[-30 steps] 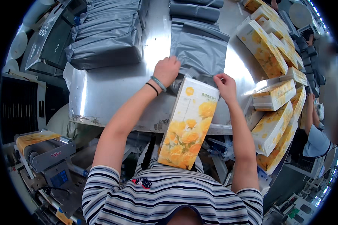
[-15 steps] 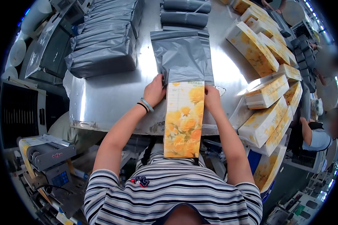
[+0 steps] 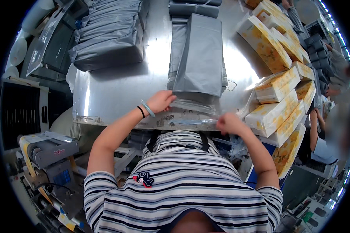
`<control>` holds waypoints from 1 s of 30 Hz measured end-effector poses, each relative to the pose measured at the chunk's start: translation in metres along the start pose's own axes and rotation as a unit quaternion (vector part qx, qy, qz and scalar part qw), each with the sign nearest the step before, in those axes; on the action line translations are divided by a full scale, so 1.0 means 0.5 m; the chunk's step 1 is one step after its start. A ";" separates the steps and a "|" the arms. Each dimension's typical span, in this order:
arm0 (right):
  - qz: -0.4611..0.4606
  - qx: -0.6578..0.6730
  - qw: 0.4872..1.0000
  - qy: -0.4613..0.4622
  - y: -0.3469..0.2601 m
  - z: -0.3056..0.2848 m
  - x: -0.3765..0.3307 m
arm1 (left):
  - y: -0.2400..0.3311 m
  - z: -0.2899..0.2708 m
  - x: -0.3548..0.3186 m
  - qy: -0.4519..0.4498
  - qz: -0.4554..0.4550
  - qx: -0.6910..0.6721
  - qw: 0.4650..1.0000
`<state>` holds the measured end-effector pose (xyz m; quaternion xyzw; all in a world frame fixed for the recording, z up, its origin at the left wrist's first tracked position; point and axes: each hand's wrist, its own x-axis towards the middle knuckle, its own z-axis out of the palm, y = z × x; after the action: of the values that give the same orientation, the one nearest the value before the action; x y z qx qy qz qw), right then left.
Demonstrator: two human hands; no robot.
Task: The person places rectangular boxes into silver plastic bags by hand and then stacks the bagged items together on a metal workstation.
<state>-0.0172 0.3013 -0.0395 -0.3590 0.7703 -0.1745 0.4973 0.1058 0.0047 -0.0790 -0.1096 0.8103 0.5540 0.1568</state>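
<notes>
A filled grey plastic mailing bag (image 3: 200, 58) lies lengthwise in front of me, its thin, loose flap (image 3: 192, 104) toward the table's near edge. The yellow-flowered pack seen earlier is hidden inside it. At the bag's near left corner, my left hand (image 3: 161, 101) is closed, fingertips pinching the plastic beside the flap. My right hand (image 3: 232, 124) is closed and slightly blurred, right of the flap at the table edge. From its fingers a thin, pale strip (image 3: 192, 121) stretches leftward along the edge. Flat grey bags (image 3: 177, 46) lie under the filled one.
A row of filled grey bags (image 3: 107, 48) stands at the far left, and rolled grey bags (image 3: 194, 8) lie at the back. Yellow-flowered packs (image 3: 274, 112) are heaped along the right side. A grey machine (image 3: 52, 149) stands at lower left. Other people (image 3: 319, 136) work at right.
The flowered pack has gone into the grey bag, which now lies farther from me. My right hand has moved down and toward me, with a thin strip in its fingers.
</notes>
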 end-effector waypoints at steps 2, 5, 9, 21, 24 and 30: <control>-0.068 -0.100 0.989 -0.091 -0.028 0.028 0.017 | -0.038 0.009 -0.008 0.033 -0.071 -0.105 0.991; -0.020 0.253 0.956 0.151 -0.116 0.015 0.134 | -0.085 0.028 -0.031 0.027 -0.042 -0.279 0.959; -0.133 0.237 0.917 0.291 -0.143 0.052 0.207 | -0.045 0.014 -0.043 0.021 -0.074 -0.210 0.975; -0.249 0.318 0.841 0.360 -0.139 0.093 0.177 | -0.041 -0.026 -0.051 -0.099 -0.038 -0.189 0.976; -0.250 0.011 0.865 0.436 -0.179 0.129 0.191 | -0.037 -0.022 -0.041 -0.104 -0.013 -0.186 0.977; -0.228 0.540 0.741 0.327 -0.127 0.094 0.114 | -0.032 -0.060 -0.054 -0.121 -0.044 -0.178 0.976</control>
<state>0.0346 0.2208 -0.0574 -0.1158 0.5573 -0.7762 0.2713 0.1323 -0.0288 -0.0726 -0.1038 0.6682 0.6907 0.2561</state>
